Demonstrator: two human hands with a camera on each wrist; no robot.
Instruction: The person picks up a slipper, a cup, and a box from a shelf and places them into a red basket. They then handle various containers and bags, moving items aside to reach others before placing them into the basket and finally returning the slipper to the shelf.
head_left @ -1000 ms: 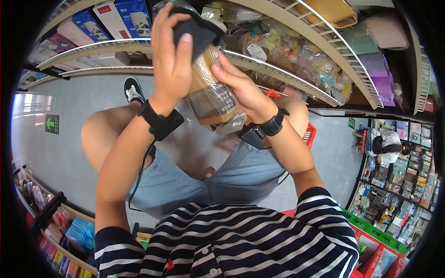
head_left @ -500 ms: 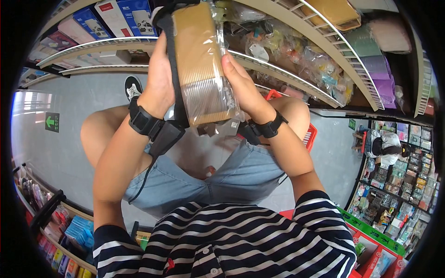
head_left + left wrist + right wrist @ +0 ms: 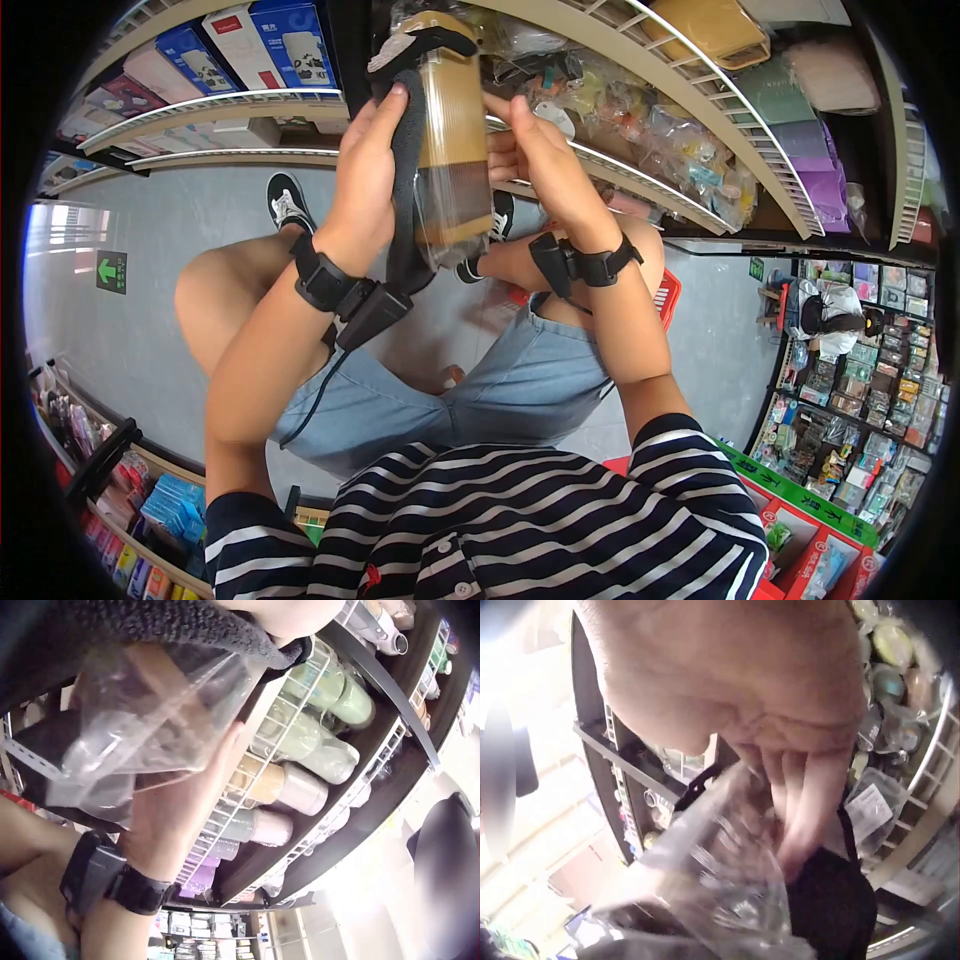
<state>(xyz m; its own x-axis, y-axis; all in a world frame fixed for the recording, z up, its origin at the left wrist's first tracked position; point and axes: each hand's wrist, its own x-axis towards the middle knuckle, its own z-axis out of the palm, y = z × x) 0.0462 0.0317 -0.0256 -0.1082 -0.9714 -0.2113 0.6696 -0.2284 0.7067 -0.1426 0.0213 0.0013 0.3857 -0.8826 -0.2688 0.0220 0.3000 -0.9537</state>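
Note:
In the head view I hold a tan packet wrapped in clear plastic point(image 3: 452, 130) upright in front of the shelves. My left hand point(image 3: 368, 165) grips a black cloth point(image 3: 405, 170) against the packet's left side. The cloth also drapes over the packet's top. My right hand point(image 3: 530, 150) holds the packet's right side, with fingertips near its upper part. The left wrist view shows the crumpled plastic point(image 3: 150, 727) under the knitted black cloth point(image 3: 165, 622). In the right wrist view my fingers point(image 3: 802, 802) press the plastic point(image 3: 720, 862) next to the cloth point(image 3: 832, 900).
Curved wire shelves hold blue and white boxes point(image 3: 260, 40) and bagged small goods point(image 3: 660, 130). A red basket point(image 3: 668, 290) stands behind my right knee. Pastel tumblers point(image 3: 300, 795) line a rack. A seated person point(image 3: 830, 320) is at far right.
The packet has turned from its broad face to its narrow edge. My right hand slid higher along its side, and my left hand moved the cloth up against it.

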